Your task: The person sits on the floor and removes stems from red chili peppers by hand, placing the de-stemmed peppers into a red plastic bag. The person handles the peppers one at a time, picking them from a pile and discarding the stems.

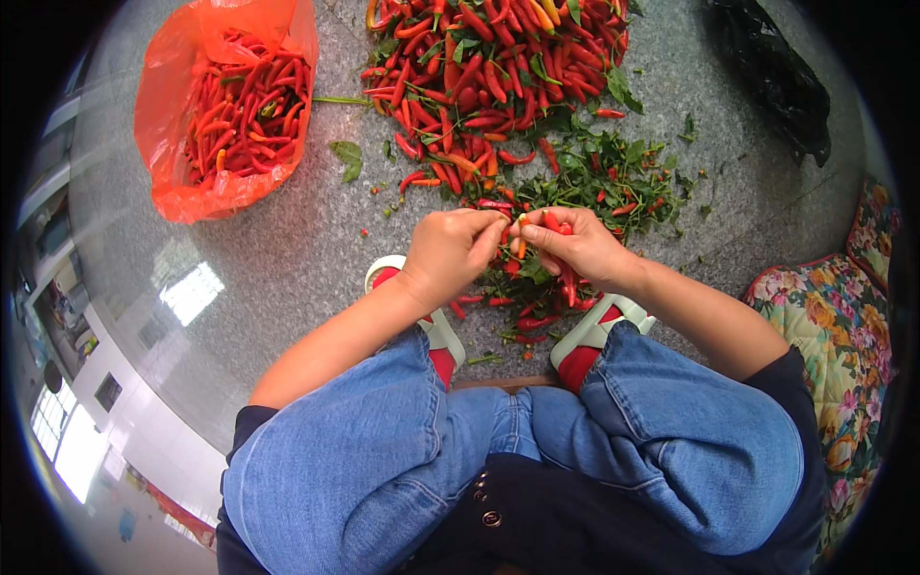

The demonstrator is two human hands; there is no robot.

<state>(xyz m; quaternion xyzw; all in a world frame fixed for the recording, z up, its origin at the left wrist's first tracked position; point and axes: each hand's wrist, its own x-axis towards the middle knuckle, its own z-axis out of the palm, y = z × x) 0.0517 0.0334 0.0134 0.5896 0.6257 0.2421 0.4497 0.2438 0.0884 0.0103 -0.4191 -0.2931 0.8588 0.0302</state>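
My right hand [586, 244] holds several red chili peppers [568, 277], their ends hanging below the palm. Between its thumb and fingers is a small orange chili pepper [522, 237] with a pale stem end. Close beside it, my left hand [454, 246] has thumb and forefinger pinched together; whatever lies between those fingertips is too small to make out. Beneath both hands, green stems and leaves [596, 172] lie mixed with loose chilies on the floor. A large heap of red chilies [496, 65] spreads out just beyond.
A red plastic bag [165, 158] with chilies inside stands at the upper left on the grey speckled floor [287, 273]. At the upper right lies a black plastic bag [773, 79]. Floral quilted fabric [826, 338] is on the right. My feet in pale green sandals [600, 327] flank the scraps.
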